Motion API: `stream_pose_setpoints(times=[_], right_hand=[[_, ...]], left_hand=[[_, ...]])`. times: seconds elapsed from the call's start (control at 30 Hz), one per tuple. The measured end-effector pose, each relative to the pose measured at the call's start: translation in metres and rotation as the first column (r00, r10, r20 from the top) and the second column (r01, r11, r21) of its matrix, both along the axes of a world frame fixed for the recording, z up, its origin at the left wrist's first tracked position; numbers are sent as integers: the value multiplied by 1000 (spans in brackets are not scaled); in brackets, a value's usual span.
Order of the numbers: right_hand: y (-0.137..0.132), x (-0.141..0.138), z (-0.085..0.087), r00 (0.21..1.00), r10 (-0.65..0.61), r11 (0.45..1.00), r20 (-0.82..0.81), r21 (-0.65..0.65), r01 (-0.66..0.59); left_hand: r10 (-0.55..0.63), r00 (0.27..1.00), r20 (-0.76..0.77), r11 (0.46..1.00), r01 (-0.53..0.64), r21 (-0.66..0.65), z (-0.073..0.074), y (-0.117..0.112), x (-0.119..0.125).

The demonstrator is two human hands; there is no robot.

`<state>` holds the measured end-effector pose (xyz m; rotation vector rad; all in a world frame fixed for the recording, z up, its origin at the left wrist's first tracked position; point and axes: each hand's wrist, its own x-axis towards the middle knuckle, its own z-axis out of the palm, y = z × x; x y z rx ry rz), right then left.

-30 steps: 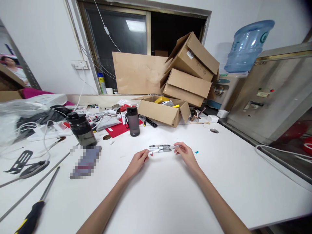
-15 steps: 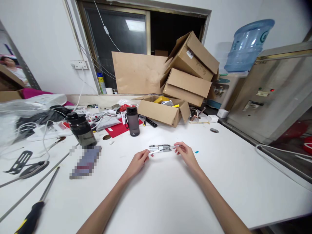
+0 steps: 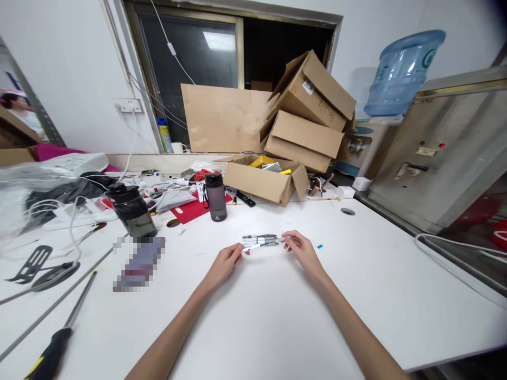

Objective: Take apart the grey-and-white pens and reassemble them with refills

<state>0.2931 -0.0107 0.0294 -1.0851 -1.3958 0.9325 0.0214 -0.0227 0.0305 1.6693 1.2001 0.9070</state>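
Observation:
Several pens [image 3: 260, 240] lie side by side on the white table [image 3: 277, 316], in the middle. My left hand [image 3: 225, 262] pinches the left end of the nearest pen, fingers closed. My right hand [image 3: 301, 249] pinches the right end of the same pen, fingers closed too. Both forearms reach in from the bottom edge.
A small grey bottle [image 3: 216, 196] and a larger dark bottle [image 3: 131, 209] stand behind the pens to the left. An open cardboard box [image 3: 265, 181] sits at the back, with stacked boxes [image 3: 311, 113] behind it. A screwdriver [image 3: 55, 338], a black spatula [image 3: 34, 262] and tangled cables [image 3: 59, 206] lie at left.

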Motion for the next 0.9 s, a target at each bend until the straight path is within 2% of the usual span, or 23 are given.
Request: stream_pose_setpoints(times=[0.9], right_hand=[[-1, 3, -2, 997, 57, 998, 50, 0, -58]], left_hand=[[-22, 1000, 8, 1000, 22, -4, 1, -2, 1]])
